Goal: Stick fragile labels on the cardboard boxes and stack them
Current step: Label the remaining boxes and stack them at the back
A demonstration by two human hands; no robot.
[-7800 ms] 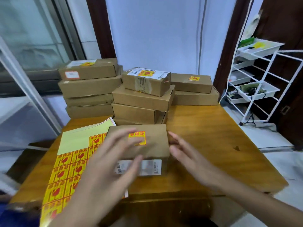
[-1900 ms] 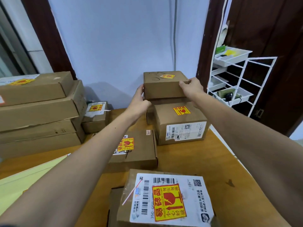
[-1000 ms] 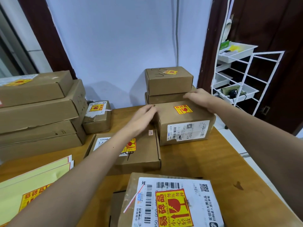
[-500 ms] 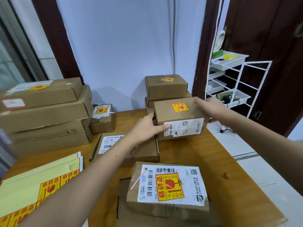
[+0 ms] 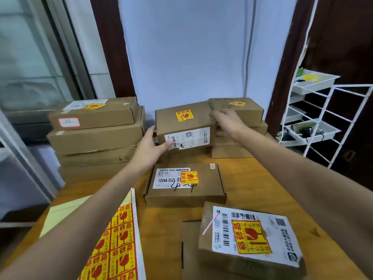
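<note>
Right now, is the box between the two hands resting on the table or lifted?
Lifted. The box hangs tilted above the table, left hand and right hand holding its ends.

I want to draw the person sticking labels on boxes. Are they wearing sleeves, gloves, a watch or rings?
Draw both arms bare: no sleeves show up to the picture's edge. The left hand and right hand wear no gloves, and no watch or bracelet shows on either wrist. I see no rings, though some fingers are hidden behind a box.
</note>
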